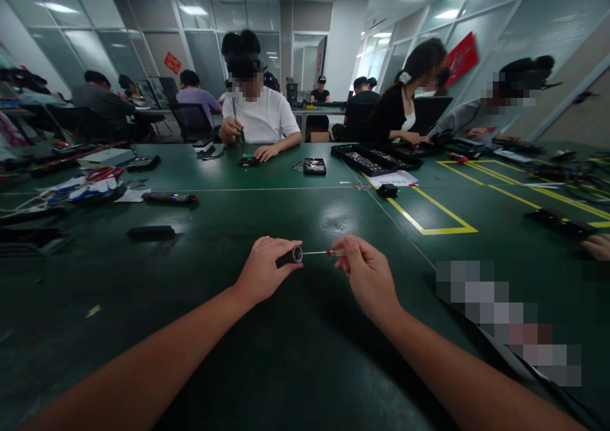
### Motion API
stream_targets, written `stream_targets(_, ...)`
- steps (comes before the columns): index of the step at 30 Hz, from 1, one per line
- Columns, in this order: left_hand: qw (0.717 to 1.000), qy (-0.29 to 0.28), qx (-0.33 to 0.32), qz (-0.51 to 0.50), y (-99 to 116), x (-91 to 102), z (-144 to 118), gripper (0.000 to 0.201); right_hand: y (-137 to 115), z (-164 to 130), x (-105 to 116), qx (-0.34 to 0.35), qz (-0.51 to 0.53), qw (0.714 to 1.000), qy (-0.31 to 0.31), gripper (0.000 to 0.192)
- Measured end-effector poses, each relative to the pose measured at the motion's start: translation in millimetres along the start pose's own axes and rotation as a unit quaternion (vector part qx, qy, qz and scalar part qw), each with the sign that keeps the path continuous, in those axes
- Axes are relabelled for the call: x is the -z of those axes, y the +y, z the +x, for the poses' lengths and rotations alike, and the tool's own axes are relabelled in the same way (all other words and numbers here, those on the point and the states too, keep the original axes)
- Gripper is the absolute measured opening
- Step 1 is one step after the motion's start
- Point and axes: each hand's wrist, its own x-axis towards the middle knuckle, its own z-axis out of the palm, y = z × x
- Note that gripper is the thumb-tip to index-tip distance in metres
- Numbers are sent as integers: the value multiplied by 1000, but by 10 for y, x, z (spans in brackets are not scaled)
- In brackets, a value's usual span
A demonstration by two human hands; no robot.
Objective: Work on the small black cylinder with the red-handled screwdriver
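My left hand [265, 267] is wrapped round a short black cylinder [296, 254] whose round, light-rimmed end faces right. In my right hand [369, 272] is a thin screwdriver [336, 252] with a clear and red handle, pinched between thumb and fingers. Its metal shaft runs level to the left, and the tip meets the cylinder's open end; whether it reaches inside I cannot tell. Both hands are above the green table [267, 367]. Most of the cylinder is hidden by my left fingers.
A black bar-shaped piece [151, 232] and an electric screwdriver [170, 198] lie to the left. Ahead are an opened hard drive [314, 166], a black parts tray [372, 159] and a yellow tape outline [450, 231]. A person in white [261, 116] works across the table.
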Motion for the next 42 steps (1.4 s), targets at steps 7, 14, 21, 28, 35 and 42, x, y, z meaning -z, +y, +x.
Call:
stream_targets(7, 1000, -13, 11, 6, 38, -1, 0, 43, -25, -38, -36, 48, -15, 999, 15, 22)
stream_targets(14, 999, 30, -20, 2, 25, 20, 47, 45, 100, 106, -35, -208, 254, 945, 13, 26)
stream_targets(21, 1000, 15, 1, 10, -22, 19, 40, 43, 78, 135, -1, -125, 235, 962, 59, 24)
stream_targets(28, 1000, 13, 11, 11, 23, 20, 29, 41, 108, 75, -43, -31, 126, 991, 32, 28)
stream_targets(35, 1000, 16, 3, 1, 31, -1, 21, 42, 70, 42, -31, 2, 59, 998, 24, 27)
stream_targets(42, 999, 3, 25, -45, 16, -7, 0, 42, -12, 0, -35, 32, 20, 999, 7, 24)
